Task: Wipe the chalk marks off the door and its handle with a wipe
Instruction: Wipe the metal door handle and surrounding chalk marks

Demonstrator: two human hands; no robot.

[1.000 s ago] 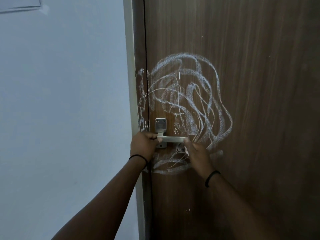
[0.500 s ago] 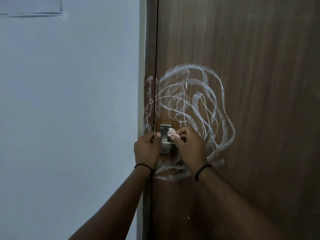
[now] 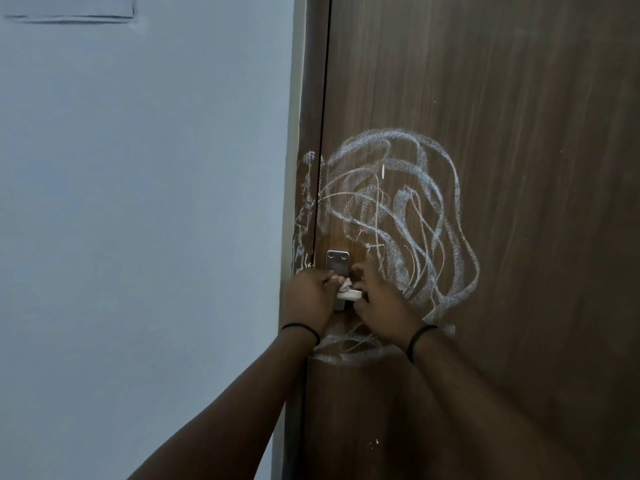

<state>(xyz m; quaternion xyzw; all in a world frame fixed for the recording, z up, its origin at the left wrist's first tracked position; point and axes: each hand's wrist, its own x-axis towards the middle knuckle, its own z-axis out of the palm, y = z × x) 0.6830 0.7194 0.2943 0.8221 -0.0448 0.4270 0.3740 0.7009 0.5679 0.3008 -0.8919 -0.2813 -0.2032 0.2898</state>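
The brown wooden door [image 3: 519, 168] carries a large tangle of white chalk marks [image 3: 408, 216] above and to the right of its metal handle [image 3: 349, 294]. More chalk runs down the door frame [image 3: 304, 209] and below the handle. My left hand [image 3: 308, 299] grips the handle near its square mounting plate [image 3: 337, 259]. My right hand [image 3: 381, 303] curls over the lever from the right and pinches a small crumpled pale wipe [image 3: 346, 283] against it. Most of the lever is hidden under my fingers.
A plain pale blue wall [image 3: 138, 220] fills the left half of the view. A faint rectangular outline [image 3: 69, 17] sits at its top left. Black bands circle both wrists.
My right hand slid with the wipe from the lever's free end leftward toward the mounting plate, then settled over the lever. My left hand stayed on the handle. The view shifted.
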